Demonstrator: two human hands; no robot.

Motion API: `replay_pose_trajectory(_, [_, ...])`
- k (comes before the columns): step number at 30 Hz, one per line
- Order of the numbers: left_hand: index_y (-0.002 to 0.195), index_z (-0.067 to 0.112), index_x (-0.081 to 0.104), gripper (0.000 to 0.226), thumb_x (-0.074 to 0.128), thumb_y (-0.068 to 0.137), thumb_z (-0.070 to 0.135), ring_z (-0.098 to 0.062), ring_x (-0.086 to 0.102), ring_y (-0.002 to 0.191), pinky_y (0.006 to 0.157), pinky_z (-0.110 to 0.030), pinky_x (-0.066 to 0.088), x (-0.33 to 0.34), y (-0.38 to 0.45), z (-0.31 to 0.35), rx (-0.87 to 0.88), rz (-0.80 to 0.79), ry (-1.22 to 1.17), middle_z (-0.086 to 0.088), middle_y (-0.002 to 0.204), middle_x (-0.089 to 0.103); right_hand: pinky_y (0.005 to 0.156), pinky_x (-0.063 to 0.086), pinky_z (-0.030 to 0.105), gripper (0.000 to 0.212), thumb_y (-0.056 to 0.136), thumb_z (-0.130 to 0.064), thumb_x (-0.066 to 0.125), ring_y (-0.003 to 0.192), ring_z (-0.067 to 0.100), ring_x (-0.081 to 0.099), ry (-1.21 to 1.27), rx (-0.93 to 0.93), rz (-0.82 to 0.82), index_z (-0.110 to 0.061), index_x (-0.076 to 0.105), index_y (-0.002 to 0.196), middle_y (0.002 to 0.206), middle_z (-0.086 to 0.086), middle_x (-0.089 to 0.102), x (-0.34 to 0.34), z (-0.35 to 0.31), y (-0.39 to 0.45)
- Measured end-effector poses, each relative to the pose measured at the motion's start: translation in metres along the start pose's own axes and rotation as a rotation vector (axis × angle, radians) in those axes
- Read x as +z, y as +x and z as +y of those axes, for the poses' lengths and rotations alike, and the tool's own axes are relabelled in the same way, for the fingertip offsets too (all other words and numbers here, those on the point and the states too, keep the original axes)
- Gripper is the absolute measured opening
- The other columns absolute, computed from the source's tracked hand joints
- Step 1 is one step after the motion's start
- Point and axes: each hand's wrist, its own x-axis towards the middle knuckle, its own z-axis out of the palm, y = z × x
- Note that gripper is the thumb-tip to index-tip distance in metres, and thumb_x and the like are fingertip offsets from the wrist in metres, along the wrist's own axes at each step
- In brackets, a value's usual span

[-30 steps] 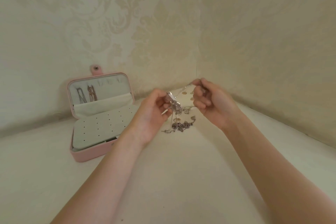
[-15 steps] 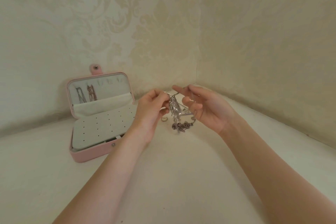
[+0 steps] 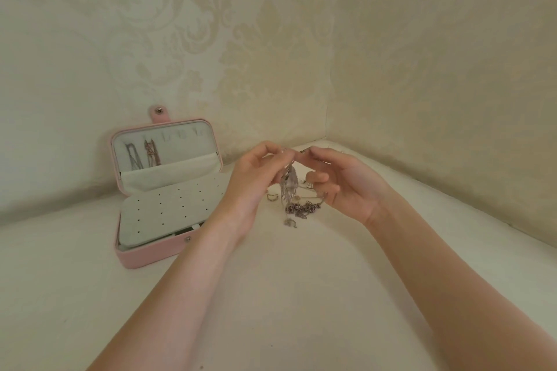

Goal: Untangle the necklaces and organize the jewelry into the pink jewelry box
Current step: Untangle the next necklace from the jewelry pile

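Two bare forearms reach forward over a cream surface (image 3: 271, 295) set into a corner of walls covered in pale damask wallpaper (image 3: 211, 39). The left hand (image 3: 256, 181) and the right hand (image 3: 340, 184) are raised close together above the surface, palms turned toward each other. Each hand pinches the top of a silver necklace tangle (image 3: 288, 187) between thumb and fingertips, the other fingers loosely curled. The tangle hangs down between the two hands as a bunched cluster of fine chains. Directly below it, on the surface, lies a darker chain pile (image 3: 303, 208) with a small pendant (image 3: 290, 222) at its near edge. A small gold ring (image 3: 272, 196) lies just left of the pile, near the left hand. To the left, well apart from the hands, the pink jewelry box (image 3: 156, 253) sits open on the surface, its lid upright against the wall. Two hung necklaces (image 3: 143, 153) show inside the lid above a white pocket. The base holds a white panel dotted with small holes (image 3: 171, 208).
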Motion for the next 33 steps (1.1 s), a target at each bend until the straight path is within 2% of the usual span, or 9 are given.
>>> replay_pose_trajectory(3, [0.083,0.011,0.061,0.01,0.06,0.088,0.02,0.001,0.051,0.056,0.068,-0.017,0.041,0.002,-0.004,0.003,0.04,-0.038,0.048,-0.001,0.073,0.066,0.034,0.029,0.012,0.015,0.093,-0.011,0.045,0.038,0.004,0.04,-0.078,-0.044,0.006,-0.01,0.052,0.08,0.073,-0.001,0.069,0.0,-0.001,-0.001])
replay_pose_trajectory(4, [0.082,0.012,0.06,0.01,0.058,0.089,0.019,0.002,0.053,0.057,0.069,-0.016,0.042,0.003,-0.005,0.005,0.047,-0.048,0.036,0.005,0.069,0.067,0.035,0.031,0.012,0.016,0.094,-0.011,0.045,0.039,0.004,0.041,-0.098,-0.045,0.011,-0.009,0.053,0.081,0.069,-0.002,0.067,0.0,-0.001,0.0])
replay_pose_trajectory(7, [0.08,0.014,0.06,0.012,0.056,0.09,0.02,0.001,0.041,0.045,0.069,-0.02,0.033,0.004,-0.006,0.007,0.058,-0.032,0.047,0.015,0.042,0.047,0.035,0.036,0.014,0.012,0.094,-0.01,0.047,0.04,0.006,0.046,-0.143,-0.009,0.005,-0.005,0.056,0.086,0.063,-0.001,0.059,0.002,0.002,0.001])
replay_pose_trajectory(11, [0.072,0.025,0.065,0.014,0.06,0.081,0.034,-0.01,0.025,0.053,0.071,-0.026,0.03,0.0,-0.002,0.007,0.075,0.036,-0.058,0.011,0.041,0.028,0.039,0.045,0.016,0.015,0.093,-0.007,0.051,0.042,0.01,0.053,-0.144,0.056,0.112,-0.003,0.057,0.081,0.058,0.003,0.059,0.001,0.003,0.002])
replay_pose_trajectory(15, [0.08,0.025,0.071,0.019,0.054,0.09,0.025,-0.007,0.037,0.054,0.074,-0.022,0.036,-0.004,-0.001,0.009,0.051,0.081,-0.241,0.009,0.044,0.027,0.045,0.05,0.018,0.012,0.09,0.005,0.053,0.043,0.014,0.056,-0.313,0.07,0.151,0.005,0.058,0.079,0.071,0.015,0.06,-0.001,0.008,0.002])
replay_pose_trajectory(22, [0.097,0.021,0.07,0.021,0.05,0.093,0.02,-0.005,0.028,0.046,0.047,-0.015,0.03,-0.006,0.001,0.013,0.019,0.044,-0.435,0.008,0.053,0.024,0.044,0.044,0.018,0.016,0.083,0.012,0.057,0.047,0.015,0.05,-0.781,0.086,0.044,-0.002,0.06,0.091,0.062,0.007,0.059,0.002,0.012,-0.002])
replay_pose_trajectory(27, [0.091,0.025,0.073,0.021,0.052,0.092,0.022,-0.003,0.024,0.043,0.042,-0.015,0.017,-0.005,-0.001,0.014,-0.003,0.046,-0.441,0.009,0.054,0.028,0.04,0.036,0.018,0.013,0.082,0.005,0.06,0.043,0.014,0.045,-1.065,-0.008,0.094,-0.007,0.064,0.079,0.055,0.005,0.055,0.002,0.012,-0.001])
replay_pose_trajectory(30, [0.089,0.025,0.074,0.021,0.053,0.091,0.022,-0.004,0.021,0.043,0.042,-0.017,0.012,-0.006,0.0,0.014,-0.016,0.061,-0.438,0.009,0.054,0.027,0.037,0.024,0.016,0.018,0.088,-0.003,0.054,0.037,0.009,0.035,-0.917,-0.093,0.224,-0.01,0.063,0.074,0.052,0.001,0.05,-0.002,0.008,0.001])
replay_pose_trajectory(33, [0.094,0.024,0.072,0.018,0.054,0.092,0.022,-0.004,0.02,0.043,0.043,-0.017,0.012,-0.008,0.001,0.011,-0.034,0.106,-0.444,0.008,0.055,0.025,0.032,0.016,0.015,0.023,0.096,-0.015,0.046,0.033,0.006,0.025,-0.417,-0.18,0.299,-0.01,0.056,0.076,0.043,-0.006,0.038,-0.009,-0.003,0.005])
